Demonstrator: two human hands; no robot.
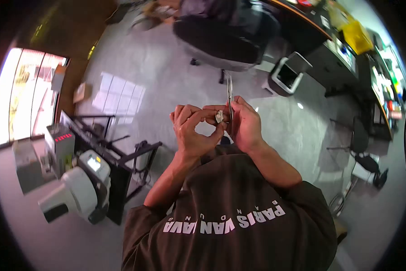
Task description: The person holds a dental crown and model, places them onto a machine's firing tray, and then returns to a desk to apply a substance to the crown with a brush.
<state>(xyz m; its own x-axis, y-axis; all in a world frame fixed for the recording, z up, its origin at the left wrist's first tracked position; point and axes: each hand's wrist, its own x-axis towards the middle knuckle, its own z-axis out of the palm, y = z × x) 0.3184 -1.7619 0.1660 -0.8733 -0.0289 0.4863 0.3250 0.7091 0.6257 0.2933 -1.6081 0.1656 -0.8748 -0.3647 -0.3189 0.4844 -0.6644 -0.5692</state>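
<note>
Beyond the shirt (239,180), thin panel (230,97), long axis toward chair (219,43), right fingers (242,107) gripping it, left fingers (197,118) pinching pale piece (219,117)

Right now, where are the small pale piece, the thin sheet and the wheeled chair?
Small pale piece (219,117): head view, its middle.
Thin sheet (230,94): head view, its edge.
Wheeled chair (214,41): head view, its seat.

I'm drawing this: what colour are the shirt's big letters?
The big letters are white, best in the head view.
</note>
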